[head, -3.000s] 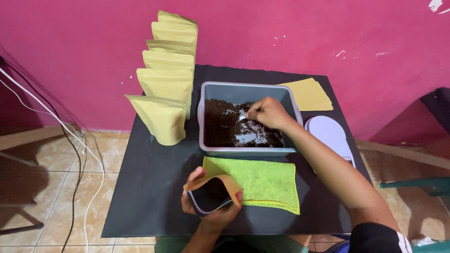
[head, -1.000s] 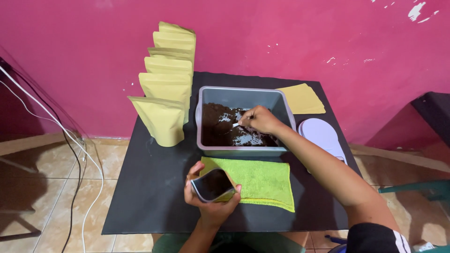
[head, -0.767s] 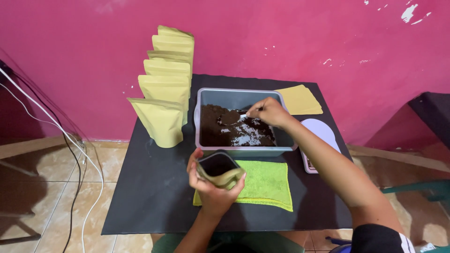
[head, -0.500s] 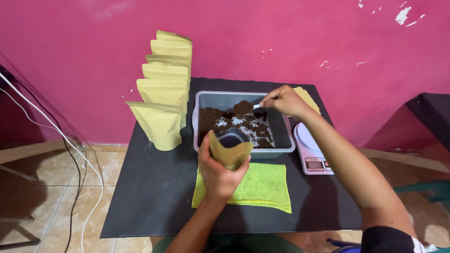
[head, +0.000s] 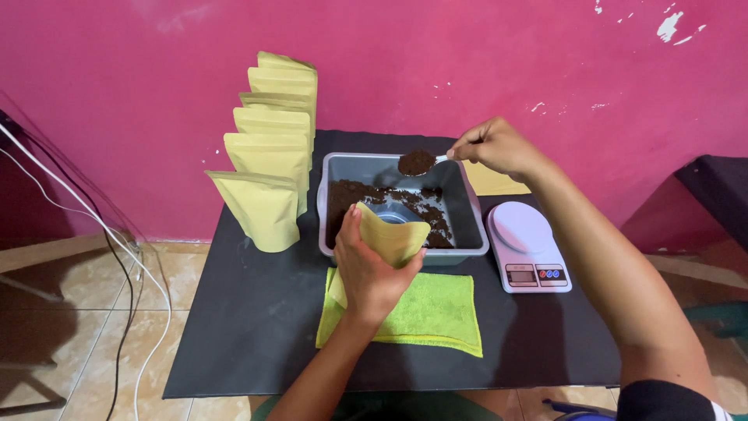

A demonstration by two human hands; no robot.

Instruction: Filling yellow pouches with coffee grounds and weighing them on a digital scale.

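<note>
Both hands raised over the grey plastic tub (head: 467, 226).
Your left hand (head: 370, 269) grips an open tan paper pouch (head: 393, 234); your right hand (head: 499, 148) pinches a spoon of dark brown grounds (head: 417, 162) above the pouch.

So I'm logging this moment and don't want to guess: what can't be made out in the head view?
- Inside of the open pouch: its mouth faces away, and the left hand covers its lower part.
- Spoon handle: hidden in the right hand.
- Scale display: too small to read.
- Tan sheet behind the tub: mostly covered by the right forearm.
- Rear standing pouches: overlapped by those in front.
</note>
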